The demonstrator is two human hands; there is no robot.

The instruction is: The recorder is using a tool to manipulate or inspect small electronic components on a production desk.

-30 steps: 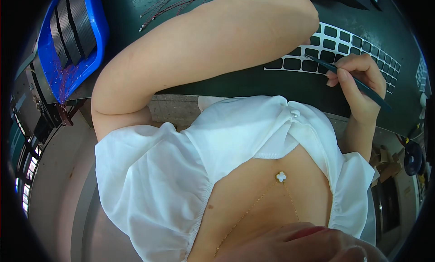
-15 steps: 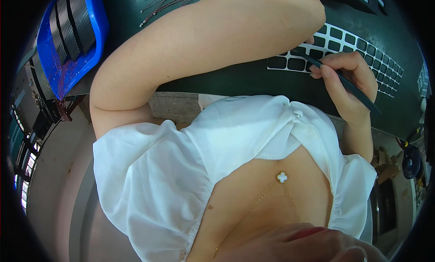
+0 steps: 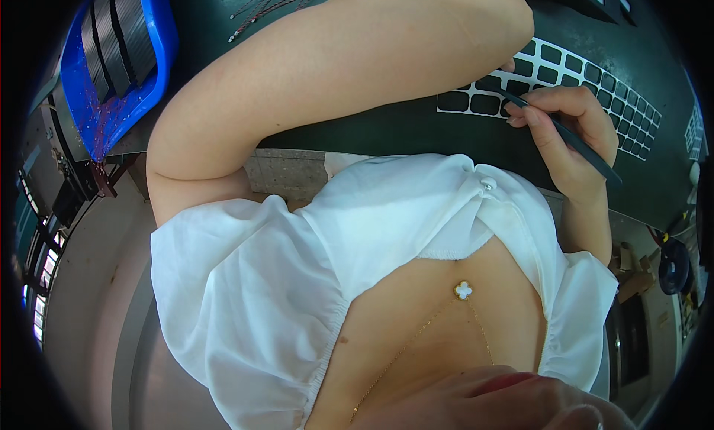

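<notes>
Black tweezers [image 3: 571, 135] are pinched in my right hand [image 3: 569, 129], held like a pen between thumb and fingers. Their tip points left onto a white sheet [image 3: 489, 93] with a grid of dark rounded squares, which lies on the dark green table. My left arm stretches across the upper part of the view. Only a fingertip of my left hand [image 3: 509, 65] shows beyond it, at the sheet's left part near the tweezers' tip. The rest of that hand is hidden, so I cannot see what it holds.
A blue bin [image 3: 158, 51] at the far left holds grey strip-like parts and thin red wires. Twisted dark red wires [image 3: 279, 10] lie behind my left arm. A black object [image 3: 580, 0] stands at the back right. Another grid sheet [image 3: 694, 130] shows at the right edge.
My right hand and the tweezers have shifted very slightly to the left. The left arm stays in almost the same place.
</notes>
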